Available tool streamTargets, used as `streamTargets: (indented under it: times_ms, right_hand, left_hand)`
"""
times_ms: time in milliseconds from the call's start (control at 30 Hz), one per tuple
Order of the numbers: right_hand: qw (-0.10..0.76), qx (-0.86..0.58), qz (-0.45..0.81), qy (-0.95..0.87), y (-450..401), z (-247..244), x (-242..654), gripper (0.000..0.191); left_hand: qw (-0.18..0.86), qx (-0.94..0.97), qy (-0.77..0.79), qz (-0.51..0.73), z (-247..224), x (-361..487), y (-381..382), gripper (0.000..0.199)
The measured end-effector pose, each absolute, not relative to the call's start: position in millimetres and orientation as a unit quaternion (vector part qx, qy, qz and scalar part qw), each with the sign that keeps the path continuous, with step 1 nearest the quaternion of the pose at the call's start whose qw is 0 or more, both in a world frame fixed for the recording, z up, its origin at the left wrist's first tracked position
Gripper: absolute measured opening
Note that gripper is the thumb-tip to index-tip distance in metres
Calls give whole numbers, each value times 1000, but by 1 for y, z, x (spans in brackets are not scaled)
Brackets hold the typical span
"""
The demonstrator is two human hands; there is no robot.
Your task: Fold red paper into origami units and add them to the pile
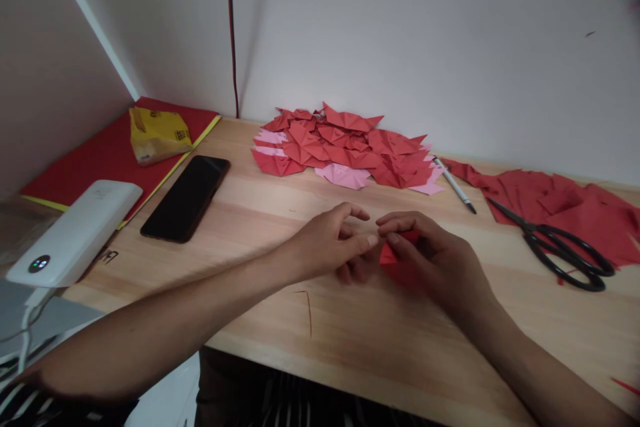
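My right hand [435, 257] has its thumb and fingers closed on a piece of red paper [400, 253], low over the wooden table. Part of the paper is hidden behind the fingers, and its lower edge is blurred. Just left of it, my left hand [340, 240] has its thumb and index finger apart, with nothing visible between them. Its lower fingers are smeared by motion near the paper; whether they touch it I cannot tell. Beyond both hands lies a pile of folded red and pink paper pieces [345, 143] against the wall.
Black-handled scissors [565, 247] rest partly on red paper sheets [560, 203] at right, near a white pen [455, 185]. At left are a black phone [186, 199], a white power bank [80, 230] with a cable, and a yellow packet [159, 135] on a red sheet [85, 153]. A thin red strip [310, 313] lies near the front edge.
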State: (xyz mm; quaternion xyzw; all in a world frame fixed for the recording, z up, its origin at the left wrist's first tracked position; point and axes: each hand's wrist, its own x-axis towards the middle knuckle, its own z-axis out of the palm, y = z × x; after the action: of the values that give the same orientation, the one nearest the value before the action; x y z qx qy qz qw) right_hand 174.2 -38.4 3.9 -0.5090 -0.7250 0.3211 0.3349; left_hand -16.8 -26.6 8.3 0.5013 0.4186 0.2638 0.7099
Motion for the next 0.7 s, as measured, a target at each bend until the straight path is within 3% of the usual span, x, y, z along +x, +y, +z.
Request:
streamTargets:
  times_ms: [133,267,400,700]
  right_hand:
    - [362,-491,268,-745,-40,7,170,12]
    - [363,-465,236,-772,-43,10,166,16]
    - [357,-466,221,-778,-45,12,165,20]
    - [330,-487,283,-757,-42,12,170,13]
  left_hand:
    - [740,475,410,242,12,-13,-33,54]
    - [748,451,415,255,12,-13,-32,47]
    - [733,481,395,272,4,-13,-32,51]
    - [724,465,421,287,7,-17,-28,39]
